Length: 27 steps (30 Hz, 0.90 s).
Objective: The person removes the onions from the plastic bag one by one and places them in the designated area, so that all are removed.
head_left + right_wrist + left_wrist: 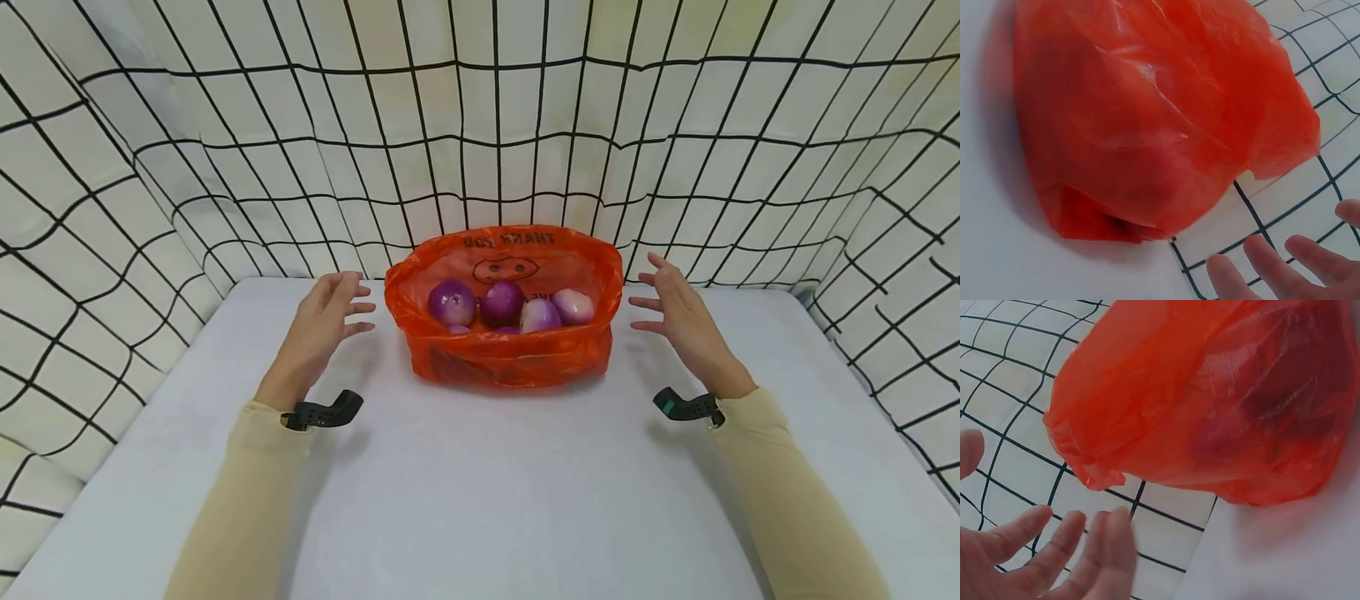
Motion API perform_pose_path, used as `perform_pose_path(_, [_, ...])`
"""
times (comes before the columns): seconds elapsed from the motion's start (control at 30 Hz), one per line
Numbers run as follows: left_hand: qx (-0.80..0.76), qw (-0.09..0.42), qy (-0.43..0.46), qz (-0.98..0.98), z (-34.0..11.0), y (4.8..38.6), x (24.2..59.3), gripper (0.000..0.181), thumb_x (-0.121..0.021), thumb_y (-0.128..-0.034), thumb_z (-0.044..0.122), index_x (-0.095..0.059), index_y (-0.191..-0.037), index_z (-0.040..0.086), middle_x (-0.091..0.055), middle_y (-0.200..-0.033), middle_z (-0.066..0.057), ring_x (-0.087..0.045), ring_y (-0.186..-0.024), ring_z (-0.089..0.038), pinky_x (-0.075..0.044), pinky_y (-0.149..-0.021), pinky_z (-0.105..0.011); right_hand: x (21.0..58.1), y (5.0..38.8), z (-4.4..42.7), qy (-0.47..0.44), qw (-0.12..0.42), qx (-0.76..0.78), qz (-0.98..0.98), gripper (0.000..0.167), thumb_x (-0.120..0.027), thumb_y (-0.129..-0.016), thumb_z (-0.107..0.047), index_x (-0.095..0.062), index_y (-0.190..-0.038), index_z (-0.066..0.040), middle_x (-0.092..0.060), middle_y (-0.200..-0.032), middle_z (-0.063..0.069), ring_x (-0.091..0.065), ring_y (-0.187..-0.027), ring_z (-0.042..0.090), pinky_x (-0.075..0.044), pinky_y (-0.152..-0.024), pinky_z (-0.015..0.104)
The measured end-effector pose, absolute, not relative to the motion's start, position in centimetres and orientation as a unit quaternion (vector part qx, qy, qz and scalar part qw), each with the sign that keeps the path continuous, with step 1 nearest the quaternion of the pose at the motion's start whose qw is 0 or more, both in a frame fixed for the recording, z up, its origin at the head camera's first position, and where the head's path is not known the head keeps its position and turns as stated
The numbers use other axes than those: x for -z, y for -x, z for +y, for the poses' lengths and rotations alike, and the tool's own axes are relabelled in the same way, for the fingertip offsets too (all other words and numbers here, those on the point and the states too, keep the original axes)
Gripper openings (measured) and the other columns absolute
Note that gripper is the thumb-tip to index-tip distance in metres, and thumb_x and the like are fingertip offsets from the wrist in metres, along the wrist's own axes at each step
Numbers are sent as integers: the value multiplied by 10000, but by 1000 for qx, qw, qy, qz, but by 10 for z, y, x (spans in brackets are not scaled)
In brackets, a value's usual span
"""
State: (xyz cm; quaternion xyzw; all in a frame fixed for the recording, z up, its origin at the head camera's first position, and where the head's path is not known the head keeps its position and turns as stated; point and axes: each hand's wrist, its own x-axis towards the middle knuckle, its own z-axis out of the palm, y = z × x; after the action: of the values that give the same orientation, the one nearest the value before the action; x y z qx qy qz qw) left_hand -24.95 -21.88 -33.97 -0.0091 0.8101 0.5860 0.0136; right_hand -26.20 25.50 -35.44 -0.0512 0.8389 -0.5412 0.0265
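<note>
A red plastic bag [512,360] stands at the far middle of the table, its mouth spread wide and its rim folded outward. Inside it lie several purple onions [502,303], some partly hidden by the front rim. My left hand [318,327] is held just left of the bag, fingers spread and apart from it. On the other side my right hand [686,325] mirrors it, also spread and not touching the bag. Both wrist views show the bag's side [1210,406] close by, with fingertips [1266,256] short of the plastic.
A white tabletop [495,492] lies under both forearms. Behind the table and along both sides hangs a white cloth with a black grid net [495,137]. Each wrist wears a black strap [324,411] with a part that juts inward.
</note>
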Motion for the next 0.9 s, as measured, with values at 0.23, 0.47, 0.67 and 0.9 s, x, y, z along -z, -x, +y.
perform_pose_path(0.23, [-629,97,0,772,-213,250,350,716,-371,-1057,592,-228,-1618,172,-357,-1606,-165,-467,-1464,-386,-635,-896,-275,363,261,251,55,64,588,805,769,-327,-1014,-701,-109,-1665,-353,-274,-1701,113,-455,-1478,396,-616,-959,280])
perform_pose_path(0.47, [-671,161,-25,724,-215,250,367,758,-384,-1022,661,-171,-1649,292,-257,-1698,-116,-375,-1529,-424,-549,-1076,-485,375,265,244,51,98,606,788,746,-330,-1011,-706,-158,-1654,-370,-325,-1674,72,-455,-1469,345,-574,-1067,421])
perform_pose_path(0.67, [-688,196,-52,697,-211,251,374,743,-386,-1016,671,-138,-1656,385,-207,-1722,-99,-350,-1531,-460,-448,-1136,-616,381,266,239,60,116,607,784,740,-303,-1020,-702,-147,-1659,-364,-276,-1701,99,-383,-1523,392,-484,-1140,573])
perform_pose_path(0.9, [-696,208,-62,684,-203,252,379,737,-374,-1017,672,-137,-1655,390,-223,-1709,-107,-317,-1544,-436,-476,-1142,-572,385,265,237,44,126,621,772,777,-305,-1010,-714,-123,-1667,-341,-256,-1710,78,-345,-1552,371,-434,-1182,602])
